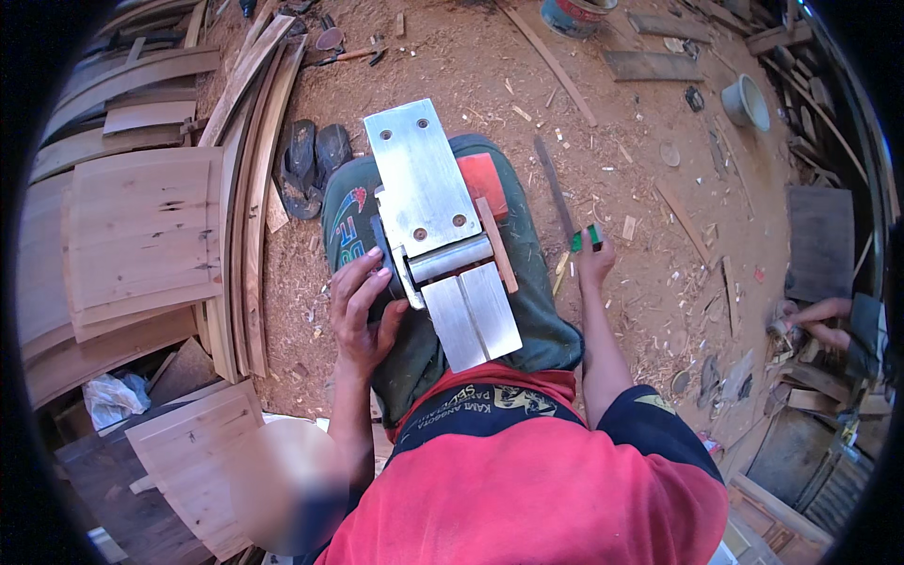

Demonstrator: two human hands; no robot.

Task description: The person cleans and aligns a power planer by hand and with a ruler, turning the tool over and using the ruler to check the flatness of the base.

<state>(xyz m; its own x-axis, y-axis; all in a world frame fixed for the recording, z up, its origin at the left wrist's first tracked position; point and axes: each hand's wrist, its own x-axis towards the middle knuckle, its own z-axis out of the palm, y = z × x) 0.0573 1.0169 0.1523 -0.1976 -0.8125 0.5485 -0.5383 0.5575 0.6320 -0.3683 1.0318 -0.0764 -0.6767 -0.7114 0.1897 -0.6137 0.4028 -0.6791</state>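
Note:
An electric hand planer (424, 174) lies upside down across my lap, its shiny metal sole plates facing up and the cutter drum between them. My left hand (363, 306) rests against its dark left side, fingers bent, thumb near the rear plate. Off to the right, my right hand (595, 259) is closed on a small green block-like piece (586, 237). A long dark strip (556, 188), like a blade, runs forward from there; whether it is joined to the green piece I cannot tell. A reddish wooden strip (497, 245) sits along the planer's right side.
Planks and panels (146, 240) are stacked at the left. A pair of sandals (315, 160) and a hammer (363, 56) lie on the shaving-strewn ground. A pale bucket (746, 104) stands far right. Another person's hands (800, 320) show at the right edge.

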